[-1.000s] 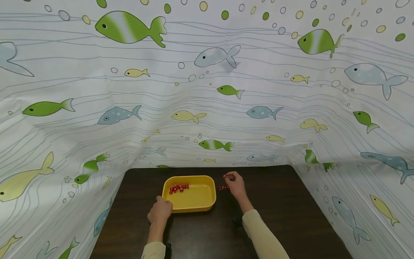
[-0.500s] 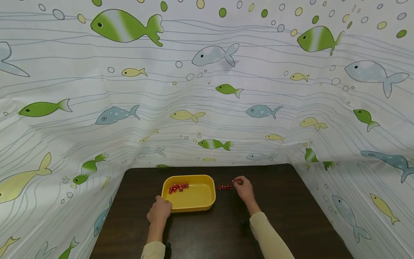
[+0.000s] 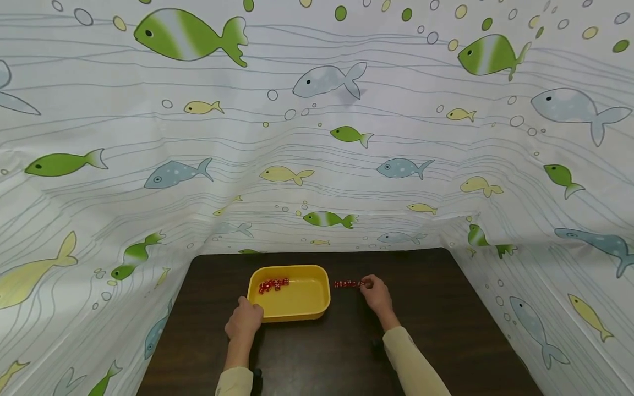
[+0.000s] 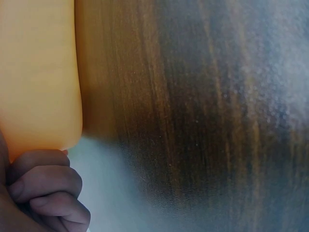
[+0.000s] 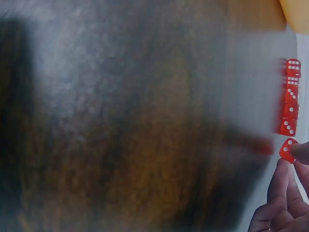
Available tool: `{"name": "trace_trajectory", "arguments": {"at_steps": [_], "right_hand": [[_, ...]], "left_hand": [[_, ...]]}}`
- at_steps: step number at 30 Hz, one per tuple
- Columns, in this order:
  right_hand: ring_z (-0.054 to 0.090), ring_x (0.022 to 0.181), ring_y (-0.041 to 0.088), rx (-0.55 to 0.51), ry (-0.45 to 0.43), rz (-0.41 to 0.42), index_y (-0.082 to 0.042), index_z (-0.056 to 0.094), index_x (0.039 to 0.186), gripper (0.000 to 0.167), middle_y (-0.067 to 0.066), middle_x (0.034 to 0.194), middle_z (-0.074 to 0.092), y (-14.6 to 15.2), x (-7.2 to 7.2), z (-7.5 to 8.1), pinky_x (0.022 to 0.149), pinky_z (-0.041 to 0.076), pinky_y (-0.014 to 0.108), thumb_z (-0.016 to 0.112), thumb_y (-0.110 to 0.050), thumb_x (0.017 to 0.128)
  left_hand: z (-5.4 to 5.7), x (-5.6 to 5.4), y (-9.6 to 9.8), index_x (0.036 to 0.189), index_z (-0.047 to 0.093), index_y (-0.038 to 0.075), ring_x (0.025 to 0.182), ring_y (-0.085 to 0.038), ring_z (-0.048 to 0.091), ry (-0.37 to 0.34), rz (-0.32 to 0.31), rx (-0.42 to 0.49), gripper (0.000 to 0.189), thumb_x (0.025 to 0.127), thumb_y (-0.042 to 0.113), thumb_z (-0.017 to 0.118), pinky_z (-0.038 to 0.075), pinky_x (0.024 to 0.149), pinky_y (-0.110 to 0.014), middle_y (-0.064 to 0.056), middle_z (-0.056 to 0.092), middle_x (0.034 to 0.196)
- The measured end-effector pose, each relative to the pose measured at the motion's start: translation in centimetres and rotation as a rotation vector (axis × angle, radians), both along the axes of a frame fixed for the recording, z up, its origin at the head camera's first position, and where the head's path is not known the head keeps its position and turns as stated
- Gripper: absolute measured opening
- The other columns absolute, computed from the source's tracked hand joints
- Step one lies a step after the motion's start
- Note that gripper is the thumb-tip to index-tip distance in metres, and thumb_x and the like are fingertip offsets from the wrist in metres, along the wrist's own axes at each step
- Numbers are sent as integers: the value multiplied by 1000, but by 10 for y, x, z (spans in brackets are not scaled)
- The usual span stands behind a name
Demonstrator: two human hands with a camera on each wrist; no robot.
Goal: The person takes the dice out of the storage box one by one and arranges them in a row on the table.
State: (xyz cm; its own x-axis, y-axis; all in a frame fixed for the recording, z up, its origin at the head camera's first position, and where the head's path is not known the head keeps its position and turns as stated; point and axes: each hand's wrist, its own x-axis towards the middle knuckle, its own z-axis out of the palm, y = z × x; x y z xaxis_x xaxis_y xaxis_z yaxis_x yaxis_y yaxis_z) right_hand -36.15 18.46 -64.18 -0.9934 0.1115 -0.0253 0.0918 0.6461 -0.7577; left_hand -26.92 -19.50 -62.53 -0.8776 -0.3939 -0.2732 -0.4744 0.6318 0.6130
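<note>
My right hand (image 3: 377, 296) pinches a red die (image 5: 287, 150) between thumb and finger, at the right end of a row of several red dice (image 3: 345, 284). In the right wrist view a small gap separates this die from the row (image 5: 291, 96), which shows white pips. To the left stands a yellow tray (image 3: 297, 309), with a cluster of red dice (image 3: 271, 285) in its back left part. My left hand (image 3: 244, 319) grips the tray's front left corner; its curled fingers (image 4: 48, 179) show against the tray wall (image 4: 38, 82) in the left wrist view.
A dark brown wooden table (image 3: 317, 363) bears the tray and dice. White fabric (image 3: 327, 154) printed with fish surrounds the table at the back and both sides.
My right hand has carried its die rightward past the row, then lowered it toward the row's right end. My left hand stays at the tray corner. The head view has shifted slightly.
</note>
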Motion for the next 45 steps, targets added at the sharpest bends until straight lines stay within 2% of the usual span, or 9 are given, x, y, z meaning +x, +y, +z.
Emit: {"name": "trace_trajectory", "arguments": {"at_steps": [8, 19, 27, 32, 37, 45], "right_hand": [[64, 83, 23, 18, -16, -10, -10, 73, 121, 21, 12, 111, 72, 0, -1, -5, 66, 49, 40, 70, -18, 102], [64, 83, 23, 14, -10, 19, -11, 74, 122, 21, 11, 111, 72, 3, -4, 0, 68, 49, 41, 69, -17, 103], [64, 84, 23, 19, -13, 27, -11, 71, 128, 26, 12, 113, 71, 1, -8, -1, 67, 48, 39, 69, -15, 102], [65, 88, 27, -16, -3, 19, -6, 67, 134, 34, 16, 114, 70, 3, -9, 6, 73, 52, 44, 69, -11, 101], [64, 86, 25, -66, 20, 40, -4, 62, 143, 40, 17, 115, 69, 0, -13, 15, 72, 50, 41, 67, -13, 103], [60, 75, 20, -126, 116, 74, -7, 67, 136, 35, 14, 111, 71, -36, -16, 42, 67, 48, 37, 68, -18, 103]], "left_hand": [[-1, 3, -1, 134, 45, -10, 72, -33, 55, 10, -5, 6, 46, 102, 23, 44, 43, 70, -48, -18, 56, 85], [-1, 1, 3, 133, 44, -9, 68, -32, 54, 27, 0, -4, 44, 103, 23, 47, 41, 68, -44, -16, 53, 82], [2, 1, 7, 143, 41, -9, 67, -31, 54, 25, -3, -25, 49, 106, 23, 43, 41, 67, -44, -16, 54, 80], [3, -1, 7, 145, 39, -9, 68, -31, 54, 17, -8, -28, 50, 107, 23, 42, 42, 67, -44, -16, 54, 81], [6, 1, 5, 146, 37, -9, 70, -32, 55, 3, -6, -15, 50, 107, 22, 41, 43, 69, -46, -17, 54, 82], [5, 3, 4, 148, 37, -8, 68, -32, 53, 13, -6, -5, 52, 105, 22, 42, 41, 68, -46, -17, 53, 81]]}}
